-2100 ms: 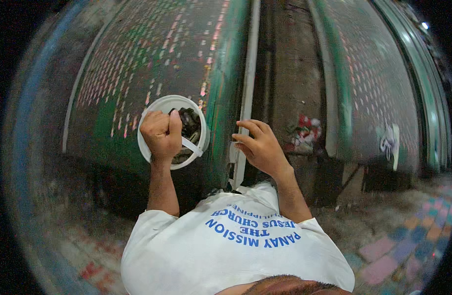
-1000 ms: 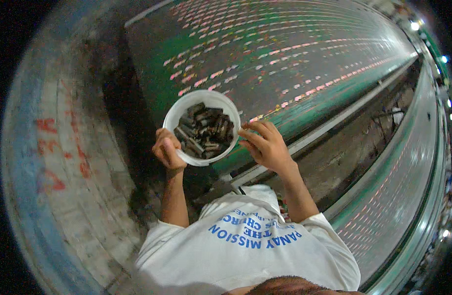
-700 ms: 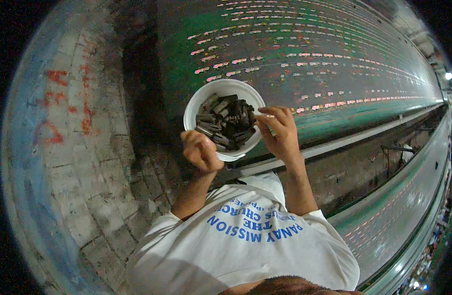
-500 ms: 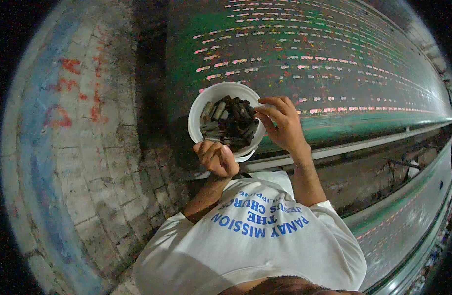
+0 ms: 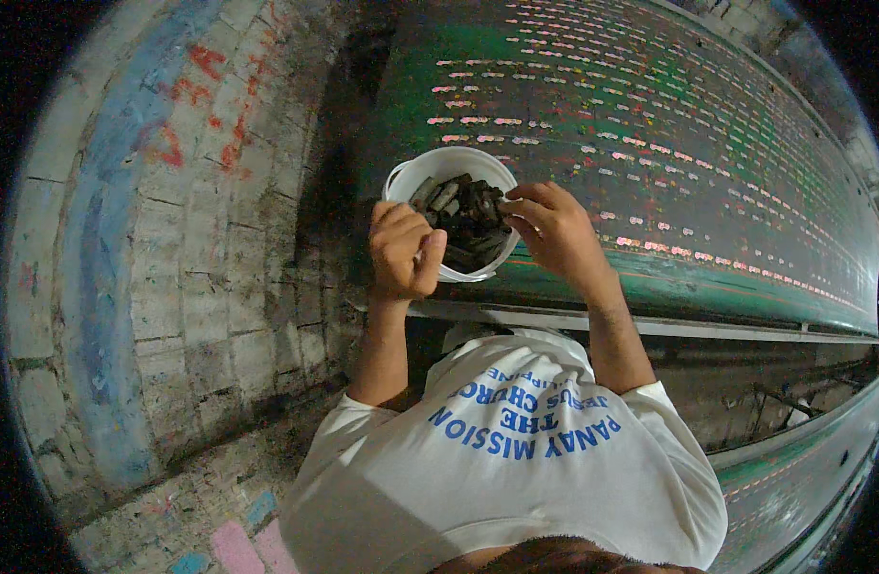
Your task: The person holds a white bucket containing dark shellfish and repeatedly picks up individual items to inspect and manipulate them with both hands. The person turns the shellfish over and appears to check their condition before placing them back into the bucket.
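Facing upward, white bucket (image 5: 451,161), axis near-upright, left grip (image 5: 404,251) curled round handle (image 5: 390,178), right grip (image 5: 558,230) at rim (image 5: 513,249), pinch unclear

White bucket (image 5: 479,165) of dark chunks (image 5: 475,212), left hand (image 5: 404,251) gripping its near-left side, right hand (image 5: 557,228) bent at right rim

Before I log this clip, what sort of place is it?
Probably a workshop of some kind: a long green-edged table carries rows of small pink-and-white marks, a second table stands alongside, and a worn block wall bears blue and red paint.
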A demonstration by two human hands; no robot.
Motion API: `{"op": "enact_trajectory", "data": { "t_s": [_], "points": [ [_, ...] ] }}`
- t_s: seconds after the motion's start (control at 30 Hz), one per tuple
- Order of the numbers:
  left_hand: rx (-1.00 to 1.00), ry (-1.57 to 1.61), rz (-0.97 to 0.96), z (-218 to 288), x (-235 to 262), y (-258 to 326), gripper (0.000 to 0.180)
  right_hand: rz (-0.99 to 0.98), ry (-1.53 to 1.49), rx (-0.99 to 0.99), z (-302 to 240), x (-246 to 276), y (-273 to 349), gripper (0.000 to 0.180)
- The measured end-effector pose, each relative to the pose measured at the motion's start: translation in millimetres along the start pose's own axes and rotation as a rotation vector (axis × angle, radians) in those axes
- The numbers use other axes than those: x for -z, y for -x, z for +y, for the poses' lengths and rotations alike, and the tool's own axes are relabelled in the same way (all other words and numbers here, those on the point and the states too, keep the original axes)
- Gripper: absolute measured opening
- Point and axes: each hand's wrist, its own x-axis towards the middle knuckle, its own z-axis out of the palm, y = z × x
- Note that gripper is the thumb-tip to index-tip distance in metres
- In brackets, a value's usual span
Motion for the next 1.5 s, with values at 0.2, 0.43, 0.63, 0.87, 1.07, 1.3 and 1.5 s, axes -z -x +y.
{"op": "enact_trajectory", "data": {
  "t_s": [0.2, 0.43, 0.63, 0.87, 1.07, 1.3, 1.5],
  "points": [
    [0.093, 0.383, 0.117, -53, 2, -8, 0.052, -0.374, 0.123, 0.017, 2, -30, -49, 0.030],
    [0.039, 0.352, 0.005, -59, -5, -8, 0.072, -0.551, 0.349, 0.038, 26, -96, -72, 0.045],
    [0.084, 0.453, -0.032, -71, -4, 0, 0.065, -0.451, 0.506, 0.074, 18, -110, -67, 0.041],
    [0.185, 0.420, 0.047, -64, -8, 5, 0.063, -0.185, 0.463, 0.165, 34, -122, -64, 0.027],
    [0.190, 0.407, 0.050, -63, -11, 8, 0.061, -0.426, 0.429, 0.036, 24, -116, -70, 0.028],
    [-0.215, 0.252, -0.016, -45, 0, 7, 0.048, -0.274, 0.426, 0.199, 8, -92, -76, 0.031],
    [-0.144, 0.103, -0.157, -38, -2, -10, 0.032, -0.456, 0.322, 0.014, 32, -114, -69, 0.037]
  ]
}}
